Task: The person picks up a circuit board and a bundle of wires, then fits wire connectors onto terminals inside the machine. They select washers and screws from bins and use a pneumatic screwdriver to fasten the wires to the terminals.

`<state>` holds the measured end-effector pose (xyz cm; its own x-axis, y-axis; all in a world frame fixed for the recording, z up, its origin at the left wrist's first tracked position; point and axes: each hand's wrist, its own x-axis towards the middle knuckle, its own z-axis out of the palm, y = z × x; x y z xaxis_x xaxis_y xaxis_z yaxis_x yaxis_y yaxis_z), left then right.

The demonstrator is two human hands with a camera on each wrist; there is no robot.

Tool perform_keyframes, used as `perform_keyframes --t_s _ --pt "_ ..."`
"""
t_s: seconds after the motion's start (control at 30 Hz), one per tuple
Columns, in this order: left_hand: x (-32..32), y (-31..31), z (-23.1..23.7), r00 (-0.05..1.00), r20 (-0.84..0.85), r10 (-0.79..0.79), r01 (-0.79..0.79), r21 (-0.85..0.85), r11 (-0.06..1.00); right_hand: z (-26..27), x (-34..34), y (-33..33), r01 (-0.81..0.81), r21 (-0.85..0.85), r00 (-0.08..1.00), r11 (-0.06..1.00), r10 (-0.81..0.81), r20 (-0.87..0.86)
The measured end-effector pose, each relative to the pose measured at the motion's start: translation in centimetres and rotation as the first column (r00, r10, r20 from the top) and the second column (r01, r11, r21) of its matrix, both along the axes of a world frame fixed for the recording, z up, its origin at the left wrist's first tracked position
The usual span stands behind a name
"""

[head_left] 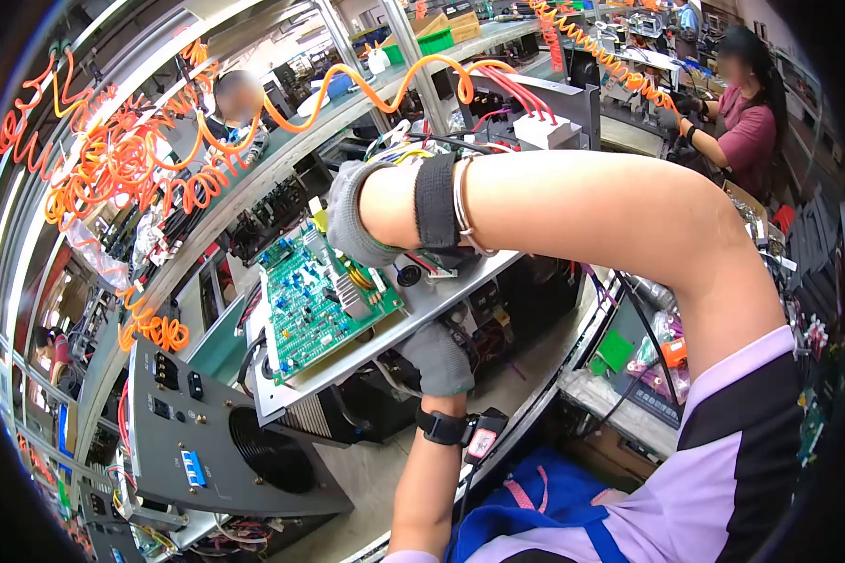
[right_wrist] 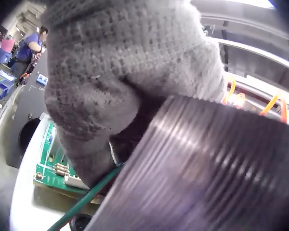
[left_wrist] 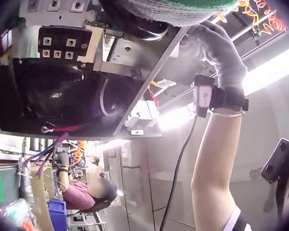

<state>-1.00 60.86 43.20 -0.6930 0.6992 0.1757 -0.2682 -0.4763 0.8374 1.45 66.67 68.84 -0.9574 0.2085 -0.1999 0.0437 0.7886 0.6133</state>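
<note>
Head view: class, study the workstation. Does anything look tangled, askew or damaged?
The orange coiled hoses at upper left look untidy, bunched in a tangle rather than hanging separately. The green circuit board lies tilted with its metal support; no damage shows on it, though the right hand hides its far edge.

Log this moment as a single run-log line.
right gloved hand: over circuit board end, green wire by fingertips | left gloved hand: beneath metal plate | both grips: unclear

Green circuit board (head_left: 314,305), orange coils (head_left: 122,159).
</note>
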Motion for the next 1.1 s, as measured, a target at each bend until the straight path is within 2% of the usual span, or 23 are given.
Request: perform_keyframes --t_s 0.13,0.23,0.33,0.43,0.53,0.63,0.73,0.8,0.83,0.9,1.03,1.1 --pt "0.1 -0.5 0.3 0.998 -0.027 -0.051 0.049 -0.074 0.996 -0.7 -0.7 1.1 0.005 -0.032 0.999 0.999 -0.006 -0.036" --pt "0.7 -0.7 1.3 0.999 -0.037 -0.025 0.022 -0.103 0.994 -0.7 0.0 1.0 -0.023 -0.044 0.995 0.999 0.019 -0.094" --pt "1.2 -1.0 1.7 0.999 -0.034 0.014 -0.019 -0.131 0.991 0.3 0.9 0.2 -0.023 -0.110 0.997 0.994 0.014 -0.076" --pt "0.7 -1.0 1.1 0.995 -0.095 -0.013 0.003 -0.097 0.995 0.2 1.4 0.6 -0.035 -0.117 0.990 0.992 0.019 -0.140" --pt "0.9 -2.0 2.2 0.994 -0.067 -0.090 0.077 -0.183 0.980 0.1 1.7 0.9 -0.057 -0.128 0.985 0.990 0.035 -0.167" --pt "0.8 -1.3 1.9 0.999 -0.040 0.024 -0.027 -0.086 0.996 0.0 1.6 1.0 -0.059 -0.143 0.984 0.988 0.033 -0.178" --pt "1.5 -1.3 2.3 0.983 -0.147 0.109 -0.114 -0.025 0.993 -0.1 1.7 0.9 -0.045 -0.140 0.984 0.989 0.020 -0.179" --pt "-0.2 -0.3 -0.7 0.941 -0.311 0.133 -0.164 -0.075 0.984 0.0 1.6 0.8 -0.043 -0.130 0.984 0.991 0.019 -0.177" --pt "-0.6 -0.1 -0.8 0.910 -0.391 0.140 -0.190 -0.092 0.977 0.1 1.8 0.5 -0.039 -0.124 0.984 0.991 0.017 -0.175" --pt "-0.2 0.1 -0.7 0.910 -0.373 0.179 -0.220 -0.069 0.973 0.1 1.8 0.6 -0.038 -0.129 0.982 0.991 0.013 -0.189" --pt "2.2 -1.5 3.8 0.931 -0.336 0.141 -0.171 -0.062 0.983 -0.1 2.0 0.7 -0.046 -0.125 0.976 0.991 0.018 -0.218" --pt "0.1 0.4 -0.1 0.927 -0.344 0.151 -0.203 -0.121 0.972 -0.1 1.9 0.9 -0.046 -0.121 0.977 0.992 0.020 -0.213"
